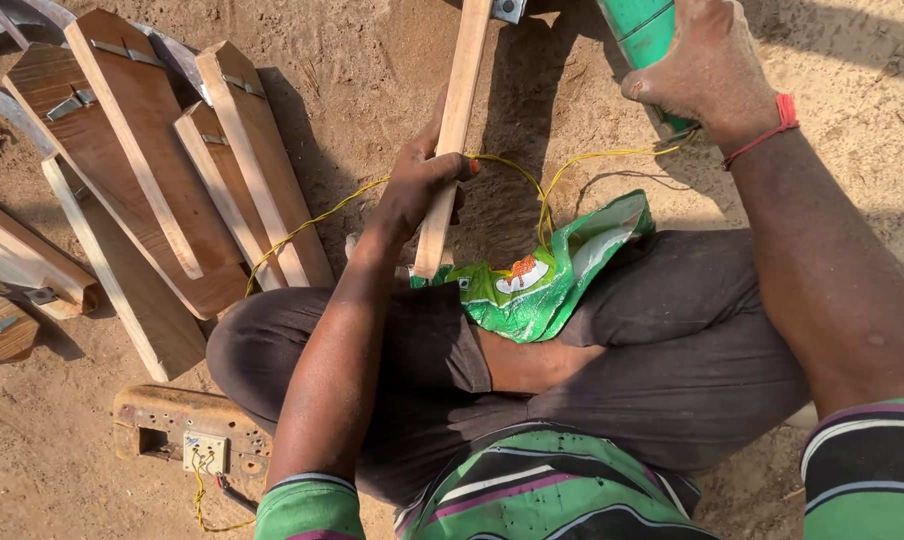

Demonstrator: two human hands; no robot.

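Head view: nearest me, a green bag (542, 280) lies on my lap. At 11 o'clock my left hand (420, 185) wraps a wooden handle (453, 130). At 1 o'clock, farther out, my right hand (707, 70) clasps a green tool (640, 30).

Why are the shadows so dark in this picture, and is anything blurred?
Head view: strong sunlight from one side throws hard shadows off the wooden stick and boards onto the sand; the left hand and right hand look sharp; the edges bend slightly, wide-lens style.
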